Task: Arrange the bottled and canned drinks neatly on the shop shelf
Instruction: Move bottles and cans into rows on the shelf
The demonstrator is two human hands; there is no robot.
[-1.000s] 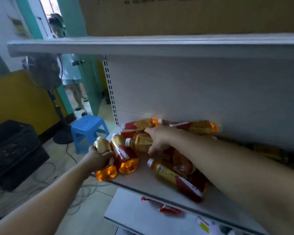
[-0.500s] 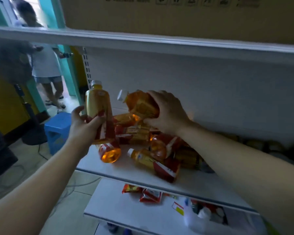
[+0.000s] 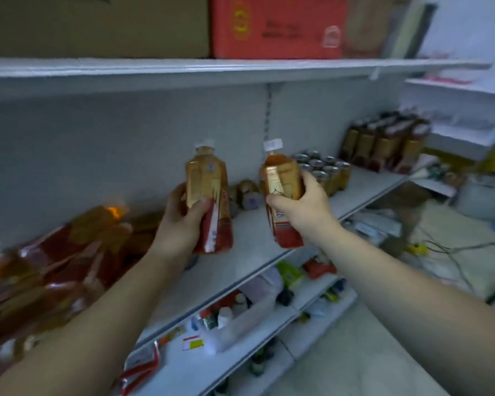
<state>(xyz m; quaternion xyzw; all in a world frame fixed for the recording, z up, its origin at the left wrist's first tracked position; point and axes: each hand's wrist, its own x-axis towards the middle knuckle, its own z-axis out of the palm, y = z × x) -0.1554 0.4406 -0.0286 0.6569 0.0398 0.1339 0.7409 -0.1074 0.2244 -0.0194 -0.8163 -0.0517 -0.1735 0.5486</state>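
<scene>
My left hand [image 3: 182, 221] grips an amber tea bottle [image 3: 207, 184] with a white cap and red label, held upright above the white shelf [image 3: 249, 232]. My right hand [image 3: 303, 208] grips a second such bottle [image 3: 282, 178], also upright, a little to the right. At the left a blurred heap of the same bottles [image 3: 55, 267] lies on its side on the shelf. Further right on the shelf stand a block of cans [image 3: 326, 170] and a row of upright bottles [image 3: 383, 144]. Two small bottles [image 3: 247, 192] lie behind the held ones.
Cardboard boxes, one red [image 3: 277, 27], sit on the upper shelf [image 3: 183, 71]. Lower shelves [image 3: 240, 332] hold packets, a clear tub and small items. Cables [image 3: 440, 252] and a white bucket [image 3: 483, 195] are on the floor at the right.
Both hands lifted a bottle from the heap and carried them upright to the right along the shelf; the view swung right, so the cans and standing bottles came into sight.
</scene>
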